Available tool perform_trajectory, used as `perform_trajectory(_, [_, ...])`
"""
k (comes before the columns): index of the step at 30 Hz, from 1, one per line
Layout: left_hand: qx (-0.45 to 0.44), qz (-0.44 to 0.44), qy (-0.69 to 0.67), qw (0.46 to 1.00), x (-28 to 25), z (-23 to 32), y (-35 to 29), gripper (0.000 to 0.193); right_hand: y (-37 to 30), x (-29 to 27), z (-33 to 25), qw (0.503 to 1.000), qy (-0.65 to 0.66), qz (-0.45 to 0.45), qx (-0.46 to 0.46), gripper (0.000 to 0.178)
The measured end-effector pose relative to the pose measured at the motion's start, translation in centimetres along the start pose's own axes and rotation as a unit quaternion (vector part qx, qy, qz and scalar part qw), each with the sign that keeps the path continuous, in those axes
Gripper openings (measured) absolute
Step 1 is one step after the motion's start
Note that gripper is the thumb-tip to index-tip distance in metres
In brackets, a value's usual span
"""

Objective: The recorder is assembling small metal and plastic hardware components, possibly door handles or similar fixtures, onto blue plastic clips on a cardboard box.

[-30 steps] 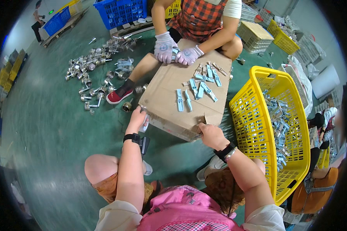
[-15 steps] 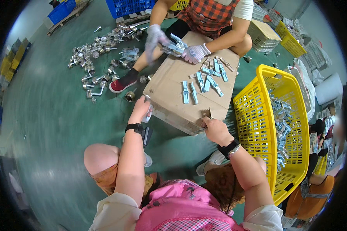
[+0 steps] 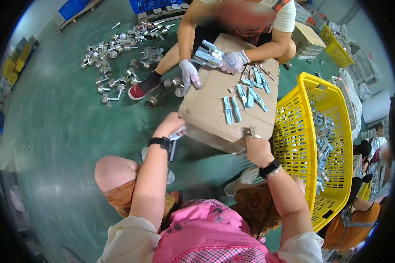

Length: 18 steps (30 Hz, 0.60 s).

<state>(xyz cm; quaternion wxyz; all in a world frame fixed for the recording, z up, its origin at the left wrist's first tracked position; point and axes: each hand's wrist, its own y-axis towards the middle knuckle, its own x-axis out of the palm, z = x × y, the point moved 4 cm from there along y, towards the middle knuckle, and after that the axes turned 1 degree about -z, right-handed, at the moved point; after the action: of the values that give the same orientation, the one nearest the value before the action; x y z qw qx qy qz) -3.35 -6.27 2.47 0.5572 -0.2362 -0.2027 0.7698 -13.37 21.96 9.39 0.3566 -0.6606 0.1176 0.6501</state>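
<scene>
A cardboard box (image 3: 210,107) lies on the green floor in front of me, with several pale blue-grey metal parts (image 3: 243,96) spread on its top. My left hand (image 3: 170,126) is curled at the box's near left corner, and a pale metal piece (image 3: 178,132) shows under its fingers. At the near edge of the box, my right hand (image 3: 257,148) pinches a small metal part (image 3: 249,131). Across the box sits a co-worker in white gloves. One gloved hand (image 3: 233,61) holds a bundle of metal parts (image 3: 207,54); the other (image 3: 189,74) rests on the box's left edge.
A yellow plastic basket (image 3: 294,109) holding many metal parts stands to the right of the box. Loose silver fittings (image 3: 118,48) are scattered on the floor at the far left. Blue crates (image 3: 151,5) and more yellow baskets (image 3: 335,48) stand farther back. Another person (image 3: 360,210) crouches at right.
The co-worker's one gloved hand has dropped from the bundle to the box's left edge. My hands stay at the box's near edge, and the view has shifted closer.
</scene>
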Motion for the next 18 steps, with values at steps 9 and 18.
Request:
perform_trajectory(9, [0.034, 0.003, -0.079, 0.996, 5.2, -2.2, -3.6, 0.023, -1.3, 0.7, 3.9, 0.998, 0.043, -0.023, 0.044, 0.014])
perform_trajectory(18, [0.029, -0.015, -0.028, 0.999, 4.5, -2.7, -2.8, 0.024, -1.7, 1.0, 3.3, 0.998, 0.025, 0.051, 0.033, 0.011])
